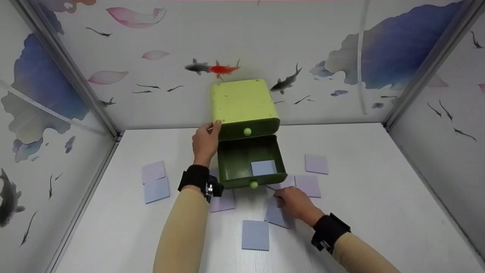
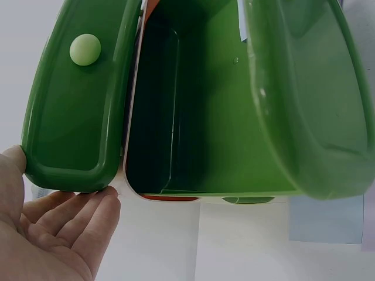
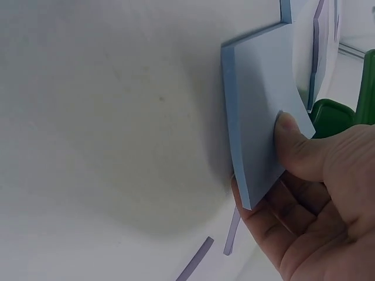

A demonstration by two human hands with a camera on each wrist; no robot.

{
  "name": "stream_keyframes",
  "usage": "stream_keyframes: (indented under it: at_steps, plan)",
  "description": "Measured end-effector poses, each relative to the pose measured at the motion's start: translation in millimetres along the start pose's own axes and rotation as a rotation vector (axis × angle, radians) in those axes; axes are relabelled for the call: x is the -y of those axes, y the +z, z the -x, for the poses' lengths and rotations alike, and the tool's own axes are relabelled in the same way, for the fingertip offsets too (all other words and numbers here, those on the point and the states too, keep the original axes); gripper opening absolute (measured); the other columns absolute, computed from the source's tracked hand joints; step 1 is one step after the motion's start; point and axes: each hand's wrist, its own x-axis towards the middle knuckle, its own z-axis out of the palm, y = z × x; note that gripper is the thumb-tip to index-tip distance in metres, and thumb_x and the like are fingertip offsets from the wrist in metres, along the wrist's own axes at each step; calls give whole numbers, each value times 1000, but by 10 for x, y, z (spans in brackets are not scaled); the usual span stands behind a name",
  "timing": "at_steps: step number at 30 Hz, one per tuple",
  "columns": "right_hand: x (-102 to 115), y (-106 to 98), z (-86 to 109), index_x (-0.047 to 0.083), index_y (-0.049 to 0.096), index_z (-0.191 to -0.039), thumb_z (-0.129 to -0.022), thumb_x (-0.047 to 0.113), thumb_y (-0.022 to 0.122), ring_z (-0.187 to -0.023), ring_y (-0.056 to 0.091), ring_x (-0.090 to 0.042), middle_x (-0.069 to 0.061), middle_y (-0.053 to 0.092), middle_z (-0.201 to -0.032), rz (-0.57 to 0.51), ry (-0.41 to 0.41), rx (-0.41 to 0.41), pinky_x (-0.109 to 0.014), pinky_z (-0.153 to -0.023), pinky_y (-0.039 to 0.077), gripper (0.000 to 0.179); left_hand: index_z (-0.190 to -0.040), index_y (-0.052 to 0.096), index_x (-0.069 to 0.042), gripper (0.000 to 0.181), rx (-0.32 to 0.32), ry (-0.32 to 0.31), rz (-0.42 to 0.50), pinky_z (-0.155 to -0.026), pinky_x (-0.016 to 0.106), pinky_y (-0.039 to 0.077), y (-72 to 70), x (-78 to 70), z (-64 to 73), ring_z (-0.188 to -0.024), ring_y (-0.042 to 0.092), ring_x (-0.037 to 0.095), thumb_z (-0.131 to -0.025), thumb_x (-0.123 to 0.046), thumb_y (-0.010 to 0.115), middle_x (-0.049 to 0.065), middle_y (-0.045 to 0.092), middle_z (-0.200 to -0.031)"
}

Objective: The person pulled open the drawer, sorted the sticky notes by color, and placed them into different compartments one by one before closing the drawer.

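Observation:
A small chest with a yellow-green top (image 1: pixel 244 100) and two dark green drawers stands at the back of the table. Its lower drawer (image 1: pixel 238 159) is pulled out, with a blue square card (image 1: pixel 264 168) inside. My left hand (image 1: pixel 204 142) rests against the chest's left side, thumb at the top corner and fingertips beside the closed upper drawer (image 2: pixel 82 117). In front of the open drawer, my right hand (image 1: pixel 297 203) pinches a thick blue square card (image 3: pixel 263 99), thumb on its face and fingers beneath.
Purple cards (image 1: pixel 307 186) lie right of the drawer, one (image 1: pixel 316 164) farther back. Another purple card (image 1: pixel 223 201) is left of the drawer front. A blue card (image 1: pixel 255 235) lies nearer me; a purple card (image 1: pixel 153 172) and blue card (image 1: pixel 156 190) overlap at left. Printed walls enclose the table.

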Motion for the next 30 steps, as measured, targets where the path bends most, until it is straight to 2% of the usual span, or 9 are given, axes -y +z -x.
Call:
stream_keyframes:
  at_steps: [5, 10, 17, 30]
  plan:
    - [-27, -58, -5, 7, 77, -98, -85, -2, 69, -75, 59, -12, -2, 74, -87, -3, -36, -21, -38, -76, 56, 17, -138, 54, -9, 58, 3, -10, -2, -103, 43, 46, 6, 7, -12, -122, 58, 28, -100, -51, 45, 14, 61, -134]
    - [-12, -168, 1, 6, 77, -99, -85, -3, 69, -80, 63, -15, -5, 75, -92, -20, -74, -6, -41, -79, 57, 18, -138, 55, -10, 58, 1, -22, -4, -103, 42, 46, 12, 12, -25, -123, 58, 27, -100, -53, 45, 13, 62, -133]
    - [31, -284, 15, 6, 78, -96, -84, -5, 69, -87, 69, -20, -4, 76, -92, 12, -150, -9, -41, -78, 57, 19, -137, 55, -9, 57, -3, -24, -3, -102, 42, 47, 11, 6, -16, -122, 59, 26, -100, -51, 46, 13, 62, -133]
    - [124, -512, 64, 11, 80, -91, -81, -2, 72, -84, 70, -20, -2, 77, -89, 74, -229, -33, -36, -71, 56, 19, -137, 55, -10, 58, -1, -21, -19, -102, 42, 47, 13, 21, -27, -122, 59, 27, -100, -52, 45, 13, 62, -134]
